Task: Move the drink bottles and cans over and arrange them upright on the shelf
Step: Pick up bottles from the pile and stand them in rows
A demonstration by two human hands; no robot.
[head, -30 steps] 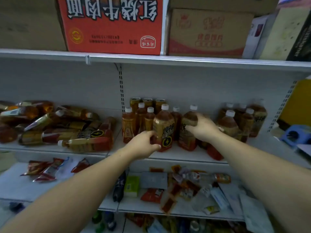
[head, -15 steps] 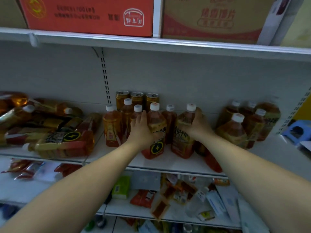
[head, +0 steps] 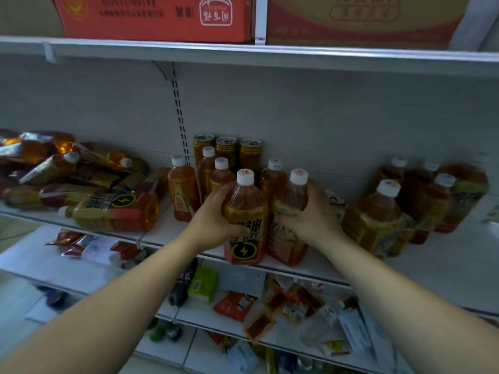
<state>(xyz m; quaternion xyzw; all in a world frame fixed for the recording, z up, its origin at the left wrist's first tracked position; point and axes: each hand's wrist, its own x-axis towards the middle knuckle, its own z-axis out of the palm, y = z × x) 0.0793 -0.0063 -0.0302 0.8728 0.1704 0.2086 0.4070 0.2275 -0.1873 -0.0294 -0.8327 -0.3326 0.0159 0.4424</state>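
Both forearms are stretched forward and upward to the middle shelf [head: 167, 228]. The left hand [head: 213, 220] is wrapped around the left side of an upright lightning-label bottle [head: 244, 225], with its fingers curled at the bottle's shoulder. The right hand [head: 310, 217] is curled around the neighbouring bottle [head: 289, 203] from the right. The two bottles are held touching each other at the shelf's front edge, ahead of three cans [head: 226, 151]. A pile of lying bottles [head: 113, 211] is seen to the left.
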